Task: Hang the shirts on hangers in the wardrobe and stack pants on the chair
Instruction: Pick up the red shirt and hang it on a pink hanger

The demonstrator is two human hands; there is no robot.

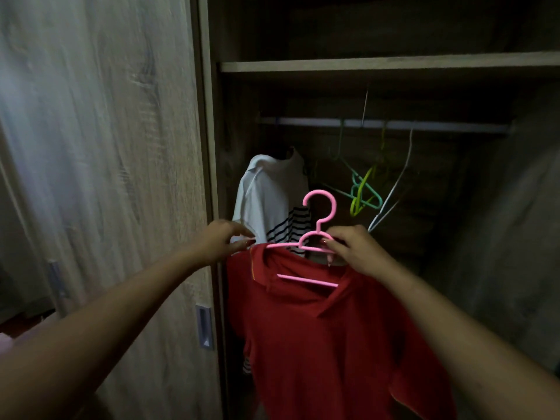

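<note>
- Nearest, the red shirt (333, 344) hangs between both forearms, already threaded on the pink hanger (315, 241), filling the view from 5 to 7 o'clock.
- The left hand (222, 241) pinches the shirt's shoulder at the hanger's left tip; the right hand (353, 248) grips the hanger's right arm and the fabric beneath it.
- The collar on the right side looks folded under the crossbar; seating both shoulders evenly before letting go would likely keep the shirt from sliding off.
- Just behind, at 11 o'clock from the hook, a white striped shirt (269, 198) is already hung, close to the wardrobe's left wall.
- Farther in, at 1 o'clock, empty hangers (365, 192) in green, yellow and white dangle from the rail (385, 124).
- Open rail shows between the white shirt and those hangers; that gap seems the best target.
- The hook must rise well above its present height, staying under the shelf edge (391, 65) and clear of the sliding door (121, 177) at 9 o'clock.
</note>
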